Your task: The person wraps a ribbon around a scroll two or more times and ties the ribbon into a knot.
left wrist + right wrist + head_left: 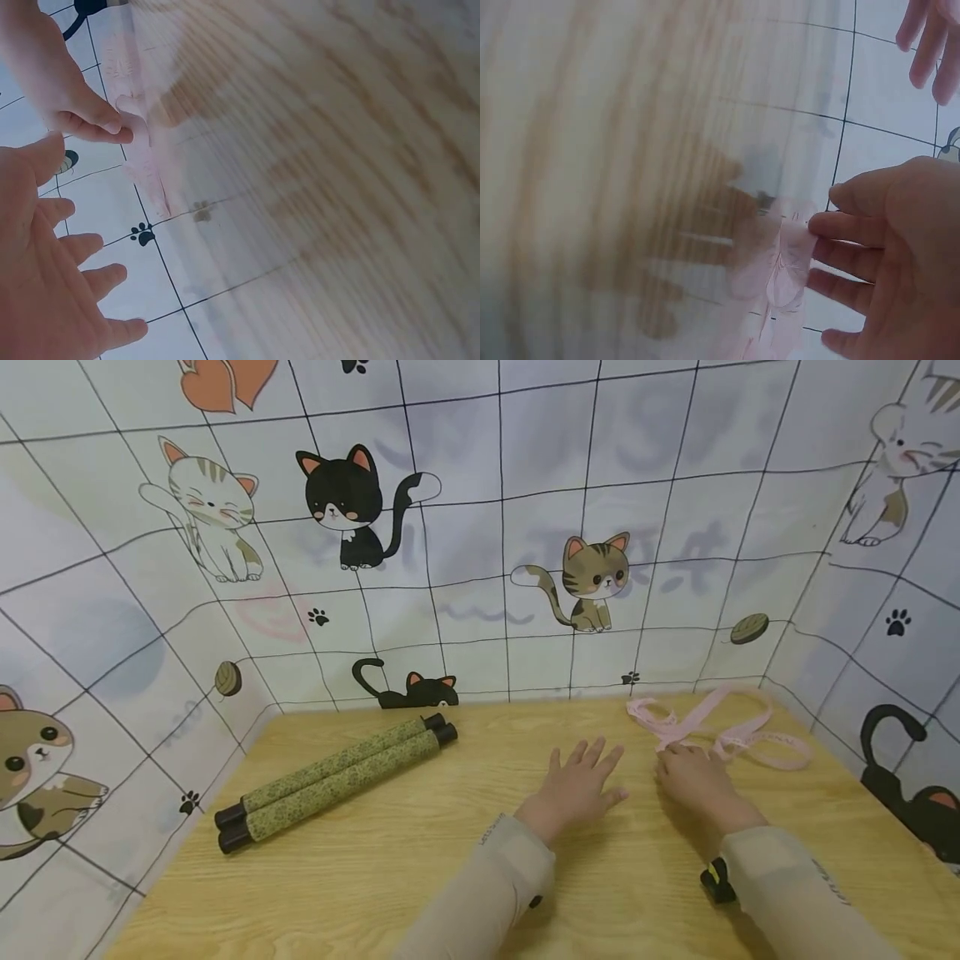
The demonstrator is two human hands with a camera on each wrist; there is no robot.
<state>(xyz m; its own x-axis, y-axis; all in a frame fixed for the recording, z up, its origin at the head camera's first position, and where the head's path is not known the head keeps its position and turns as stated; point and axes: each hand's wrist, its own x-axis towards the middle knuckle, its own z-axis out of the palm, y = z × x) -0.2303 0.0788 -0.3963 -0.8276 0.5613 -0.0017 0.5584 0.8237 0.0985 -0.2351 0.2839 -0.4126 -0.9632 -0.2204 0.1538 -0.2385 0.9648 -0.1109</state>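
Two hands over the wooden table, near its far edge. Right hand with fingertips pinching the pink ribbon, loosely tangled toward the far right corner. Left hand just beside the right, fingers spread and straight, holding nothing, above the middle of the far side. Well apart toward the left edge, two rolled scrolls with black end caps, side by side and touching. Behind, along the table's edges, a cat-patterned backdrop.
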